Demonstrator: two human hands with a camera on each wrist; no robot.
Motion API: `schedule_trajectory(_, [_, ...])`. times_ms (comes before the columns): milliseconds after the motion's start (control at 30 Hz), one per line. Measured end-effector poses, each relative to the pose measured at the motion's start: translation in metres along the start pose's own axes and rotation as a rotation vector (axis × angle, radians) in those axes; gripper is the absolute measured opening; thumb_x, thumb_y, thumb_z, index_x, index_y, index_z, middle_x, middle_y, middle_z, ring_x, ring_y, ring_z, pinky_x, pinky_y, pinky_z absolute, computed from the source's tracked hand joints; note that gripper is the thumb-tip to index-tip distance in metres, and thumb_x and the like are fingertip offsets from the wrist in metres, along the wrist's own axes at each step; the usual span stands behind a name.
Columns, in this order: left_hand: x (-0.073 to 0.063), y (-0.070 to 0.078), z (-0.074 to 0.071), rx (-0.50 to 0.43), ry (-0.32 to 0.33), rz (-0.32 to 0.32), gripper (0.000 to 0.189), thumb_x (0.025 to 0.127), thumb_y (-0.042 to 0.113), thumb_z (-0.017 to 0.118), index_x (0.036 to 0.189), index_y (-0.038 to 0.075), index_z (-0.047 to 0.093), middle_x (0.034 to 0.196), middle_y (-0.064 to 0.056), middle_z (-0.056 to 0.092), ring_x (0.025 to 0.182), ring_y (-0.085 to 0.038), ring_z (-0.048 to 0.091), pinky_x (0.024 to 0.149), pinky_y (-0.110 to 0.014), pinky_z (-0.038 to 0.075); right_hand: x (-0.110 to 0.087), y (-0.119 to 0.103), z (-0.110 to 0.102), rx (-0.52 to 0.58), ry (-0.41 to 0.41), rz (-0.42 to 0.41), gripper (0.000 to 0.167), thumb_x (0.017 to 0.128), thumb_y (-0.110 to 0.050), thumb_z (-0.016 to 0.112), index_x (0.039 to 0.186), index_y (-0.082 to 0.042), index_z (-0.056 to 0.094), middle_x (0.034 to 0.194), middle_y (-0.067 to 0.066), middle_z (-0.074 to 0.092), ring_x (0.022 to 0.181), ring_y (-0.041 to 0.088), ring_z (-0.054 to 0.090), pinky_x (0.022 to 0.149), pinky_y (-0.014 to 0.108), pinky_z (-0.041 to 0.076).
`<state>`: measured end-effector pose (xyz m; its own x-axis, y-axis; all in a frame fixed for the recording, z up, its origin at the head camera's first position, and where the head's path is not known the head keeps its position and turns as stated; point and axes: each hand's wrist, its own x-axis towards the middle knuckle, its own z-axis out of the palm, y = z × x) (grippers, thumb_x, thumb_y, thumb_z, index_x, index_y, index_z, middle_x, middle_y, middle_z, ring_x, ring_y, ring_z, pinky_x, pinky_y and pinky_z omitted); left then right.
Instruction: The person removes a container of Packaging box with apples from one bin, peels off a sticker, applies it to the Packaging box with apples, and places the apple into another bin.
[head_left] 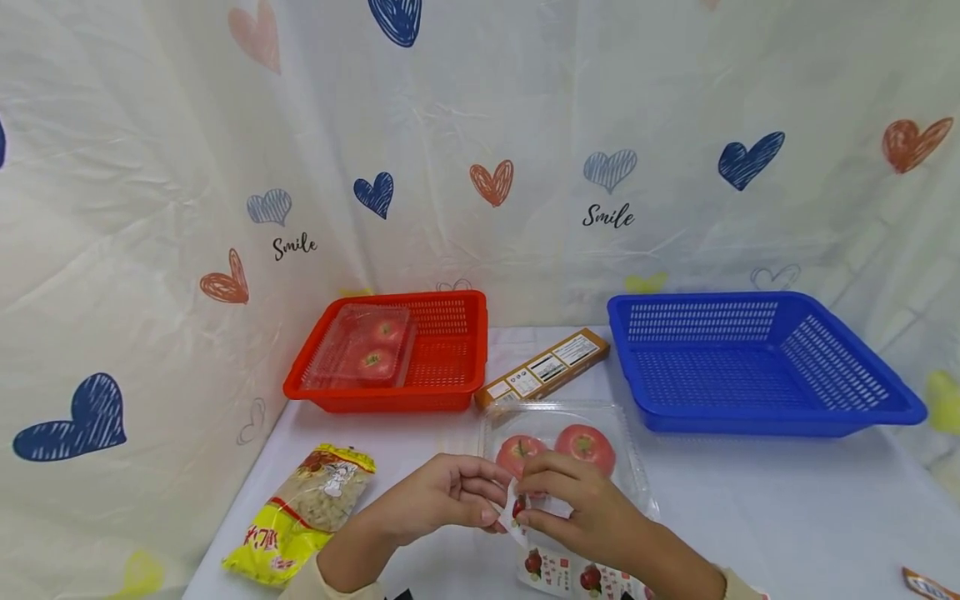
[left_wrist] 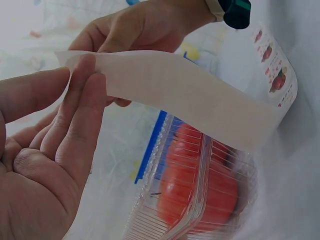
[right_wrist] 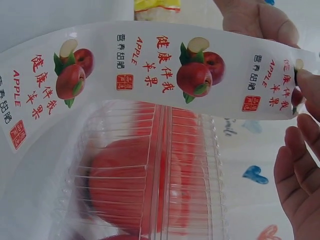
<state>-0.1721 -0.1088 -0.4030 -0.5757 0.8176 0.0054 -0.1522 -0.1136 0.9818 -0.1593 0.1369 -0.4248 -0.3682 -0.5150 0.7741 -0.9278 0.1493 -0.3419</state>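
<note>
My right hand (head_left: 592, 504) pinches the end of a white strip of apple labels (right_wrist: 200, 70) between thumb and fingers. My left hand (head_left: 446, 500) is beside it, fingers loosely extended; in the left wrist view its fingertips (left_wrist: 86, 65) lie against the plain backing of the strip. Whether its thumb touches the strip is hard to tell. Printed apples and red lettering show on the strip's other side, and more of it trails onto the table. Behind my hands stands a clear plastic box (head_left: 637, 467) with red apples (head_left: 585, 448) inside.
A red basket (head_left: 450, 400) at back left holds another clear apple box (head_left: 367, 346). At back right is a blue basket (head_left: 750, 421), with an orange-brown carton (head_left: 547, 367) between the two. A yellow snack bag (head_left: 307, 508) lies left; a small wrapper-like item (head_left: 928, 585) lies far right.
</note>
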Motion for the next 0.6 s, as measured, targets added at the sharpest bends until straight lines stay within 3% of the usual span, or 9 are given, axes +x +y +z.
schedule_trajectory(233, [0.0002, -0.0002, 0.0044, -0.012, 0.033, 0.013, 0.04, 0.091, 0.001, 0.065, 0.124, -0.016, 0.049, 0.105, -0.014, 0.069, 0.09, -0.02, 0.069, 0.085, -0.039, 0.054, 0.0005, 0.0004, 0.0003, -0.006, 0.0, -0.045, 0.02, 0.085, -0.013, 0.077, 0.103, -0.013, 0.069, 0.104, -0.001, 0.062, 0.093, 0.013, 0.06, 0.083, 0.019, 0.051])
schedule_trajectory(433, [0.002, -0.0012, 0.0064, 0.026, 0.094, -0.008, 0.034, 0.09, -0.002, 0.063, 0.119, -0.013, 0.048, 0.094, -0.01, 0.071, 0.086, -0.02, 0.07, 0.083, -0.039, 0.055, 0.0023, 0.0002, 0.0034, -0.048, -0.036, -0.06, 0.014, 0.089, -0.018, 0.073, 0.102, -0.014, 0.069, 0.104, -0.002, 0.063, 0.095, 0.011, 0.061, 0.086, 0.02, 0.05])
schedule_trajectory(600, [0.004, -0.0046, 0.0095, 0.027, 0.098, -0.005, 0.035, 0.09, -0.003, 0.064, 0.111, -0.02, 0.042, 0.087, -0.006, 0.067, 0.082, -0.017, 0.068, 0.082, -0.033, 0.056, 0.0011, 0.0004, 0.0082, -0.048, -0.067, -0.071, 0.017, 0.087, -0.016, 0.075, 0.103, -0.015, 0.069, 0.104, -0.004, 0.062, 0.095, 0.009, 0.06, 0.086, 0.018, 0.049])
